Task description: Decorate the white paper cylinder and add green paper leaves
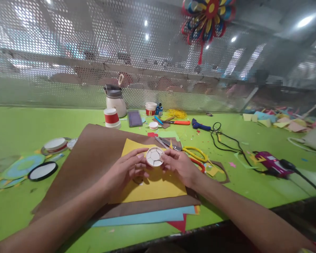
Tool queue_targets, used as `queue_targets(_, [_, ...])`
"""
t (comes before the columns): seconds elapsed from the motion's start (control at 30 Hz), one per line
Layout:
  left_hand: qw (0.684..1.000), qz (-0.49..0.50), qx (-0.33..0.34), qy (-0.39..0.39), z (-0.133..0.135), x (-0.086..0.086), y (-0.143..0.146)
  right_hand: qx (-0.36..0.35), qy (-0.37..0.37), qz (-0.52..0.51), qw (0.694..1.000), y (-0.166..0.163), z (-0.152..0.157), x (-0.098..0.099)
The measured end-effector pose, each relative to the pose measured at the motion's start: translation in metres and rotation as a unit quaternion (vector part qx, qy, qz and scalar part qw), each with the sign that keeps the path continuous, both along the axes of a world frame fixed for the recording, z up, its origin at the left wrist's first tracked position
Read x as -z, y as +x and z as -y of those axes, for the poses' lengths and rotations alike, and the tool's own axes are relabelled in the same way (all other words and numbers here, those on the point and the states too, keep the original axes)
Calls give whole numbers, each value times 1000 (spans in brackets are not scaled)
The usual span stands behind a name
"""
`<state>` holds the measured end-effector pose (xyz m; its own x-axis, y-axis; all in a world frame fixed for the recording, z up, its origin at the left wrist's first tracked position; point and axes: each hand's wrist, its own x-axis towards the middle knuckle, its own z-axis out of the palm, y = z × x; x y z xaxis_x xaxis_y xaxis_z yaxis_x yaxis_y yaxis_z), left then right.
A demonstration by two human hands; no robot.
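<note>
Together, left hand (124, 169) and right hand (181, 166) pinch a white disc (154, 156) lined like a football

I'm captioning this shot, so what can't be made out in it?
Head view:
White disc with football-like lines, held by the left hand and right hand: its back, facing away.
Brown sheet: its middle, under the yellow paper.
Purple rectangular item: its details, pixelated.
Hanging flower decoration: its top, cut off by the top edge.
Paper scraps at far right: finer edges, blurred.
</note>
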<state>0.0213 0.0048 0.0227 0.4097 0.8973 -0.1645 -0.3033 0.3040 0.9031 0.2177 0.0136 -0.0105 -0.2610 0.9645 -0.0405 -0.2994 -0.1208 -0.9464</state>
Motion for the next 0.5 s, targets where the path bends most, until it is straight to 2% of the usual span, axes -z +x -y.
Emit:
queue_targets(0.17, [999, 6, 16, 27, 3, 1, 3, -3, -13, -22, 1000, -1, 0, -1])
queue_targets(0.5, [998, -46, -26, 27, 1, 1, 6, 1, -10, 9, 1000, -3, 1, -2])
